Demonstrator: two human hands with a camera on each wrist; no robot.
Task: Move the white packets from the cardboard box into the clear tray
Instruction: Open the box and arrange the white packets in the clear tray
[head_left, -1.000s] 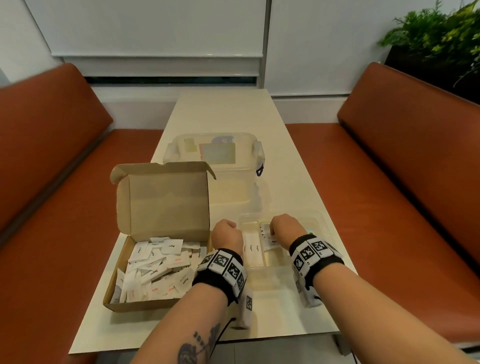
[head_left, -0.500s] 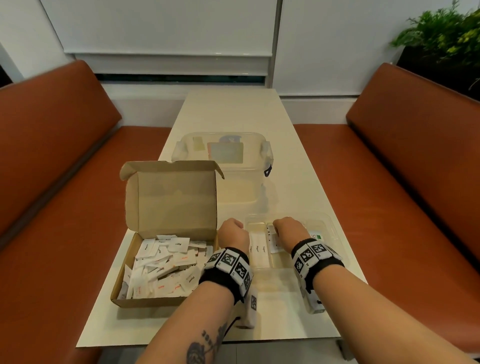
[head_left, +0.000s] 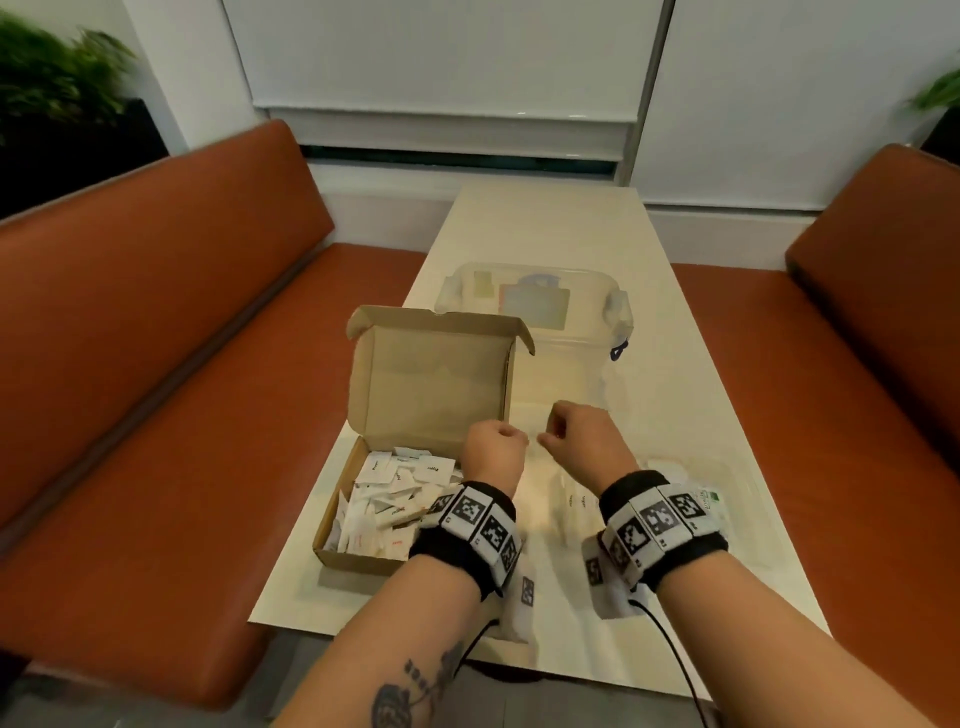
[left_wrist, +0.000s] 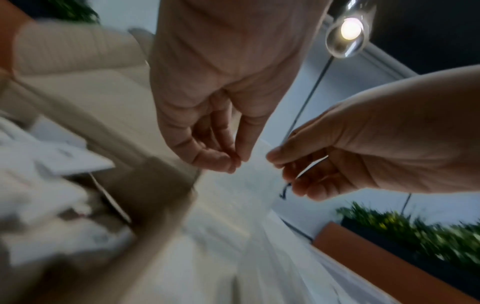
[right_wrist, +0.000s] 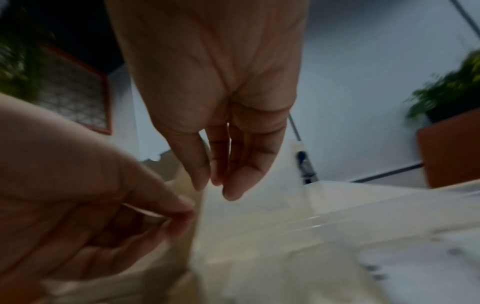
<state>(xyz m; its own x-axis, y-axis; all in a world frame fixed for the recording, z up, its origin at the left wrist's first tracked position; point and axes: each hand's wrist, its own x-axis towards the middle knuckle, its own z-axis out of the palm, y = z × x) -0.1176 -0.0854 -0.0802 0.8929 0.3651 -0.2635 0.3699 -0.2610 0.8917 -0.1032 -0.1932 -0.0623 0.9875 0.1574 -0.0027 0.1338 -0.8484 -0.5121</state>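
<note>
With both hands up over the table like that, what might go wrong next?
The cardboard box is heaped with loose white packets, so a grab may spill some. The left hand hovers right by the raised lid and might knock it. The clear tray is hard to see, so drops may miss.

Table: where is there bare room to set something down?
The far end of the table, beyond the lidded clear container, is bare. So is the strip along its right edge. Crowded: cardboard box, clear tray and both hands up front.
</note>
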